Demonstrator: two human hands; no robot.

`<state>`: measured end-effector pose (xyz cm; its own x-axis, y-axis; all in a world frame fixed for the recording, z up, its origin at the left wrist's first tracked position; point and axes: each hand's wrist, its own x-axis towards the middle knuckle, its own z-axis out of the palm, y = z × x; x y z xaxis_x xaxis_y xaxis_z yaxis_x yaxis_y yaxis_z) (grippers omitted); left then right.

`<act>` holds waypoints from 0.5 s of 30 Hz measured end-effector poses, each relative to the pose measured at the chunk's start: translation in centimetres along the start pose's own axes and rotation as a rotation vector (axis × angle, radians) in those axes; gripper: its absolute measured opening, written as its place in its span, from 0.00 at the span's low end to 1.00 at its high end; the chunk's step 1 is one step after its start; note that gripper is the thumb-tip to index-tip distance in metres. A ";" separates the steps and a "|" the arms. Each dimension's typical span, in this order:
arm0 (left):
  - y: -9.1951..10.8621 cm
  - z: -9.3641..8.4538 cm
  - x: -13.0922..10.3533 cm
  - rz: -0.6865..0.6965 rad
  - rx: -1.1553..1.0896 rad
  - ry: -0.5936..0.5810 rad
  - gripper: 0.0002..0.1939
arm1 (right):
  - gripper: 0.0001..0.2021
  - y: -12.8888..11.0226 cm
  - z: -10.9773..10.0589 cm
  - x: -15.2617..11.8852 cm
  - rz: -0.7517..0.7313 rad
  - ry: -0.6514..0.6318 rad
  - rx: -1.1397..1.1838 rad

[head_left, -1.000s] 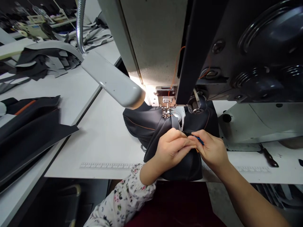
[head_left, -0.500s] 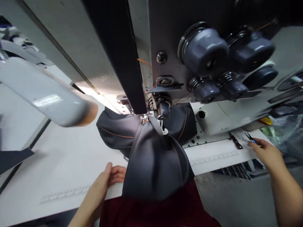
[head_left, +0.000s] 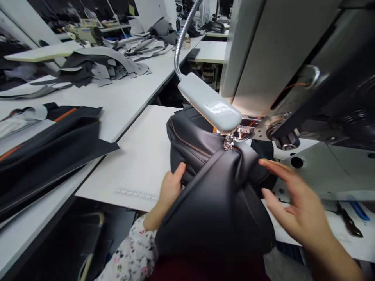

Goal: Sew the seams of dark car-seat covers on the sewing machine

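Note:
A black leather-like cover (head_left: 205,207) with orange topstitching lies bunched under the presser foot (head_left: 228,142) of a sewing machine (head_left: 263,66) and drapes down toward my lap. My left hand (head_left: 171,189) grips the cover's left fold, thumb on top and fingers hidden beneath. Over the right side of the cover, my right hand (head_left: 299,207) is open, thumb and fingers apart, with the fingertips close to the material. Orange thread (head_left: 295,84) runs down the machine toward the needle area.
A white lamp (head_left: 211,103) on a bendy neck hangs left of the needle. On the tabletop at right lie a dark-handled tool (head_left: 348,222) and a blue tool (head_left: 359,210). Black panels (head_left: 52,152) and grey offcuts (head_left: 102,64) cover parts of the left table.
My view has swung left. My right hand has let go of the blue tool and moved over to the cover. My left hand has come from beside the cover onto its fold.

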<state>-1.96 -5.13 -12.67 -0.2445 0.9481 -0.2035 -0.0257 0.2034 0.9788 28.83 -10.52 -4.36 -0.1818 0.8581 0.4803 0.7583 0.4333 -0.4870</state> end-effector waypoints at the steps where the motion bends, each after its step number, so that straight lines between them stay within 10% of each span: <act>1: 0.3 -0.2 1.0 0.012 -0.026 -0.010 0.29 | 0.27 -0.9 1.1 1.5 -0.007 -0.042 -0.005; 9: -1.5 3.8 9.2 0.130 0.008 -0.110 0.30 | 0.12 -0.4 5.5 4.8 0.189 0.107 0.082; 13: 0.1 3.5 6.8 0.406 0.103 -0.021 0.38 | 0.06 2.9 5.7 4.6 0.330 0.163 0.031; 15: 2.2 2.6 4.5 0.705 0.248 -0.239 0.34 | 0.06 4.0 5.3 4.5 0.345 0.191 -0.003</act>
<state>-0.59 0.22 -11.47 0.0932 0.8949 0.4365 0.2819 -0.4442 0.8504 27.76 -3.44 -8.03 0.2038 0.8863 0.4158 0.7562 0.1272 -0.6418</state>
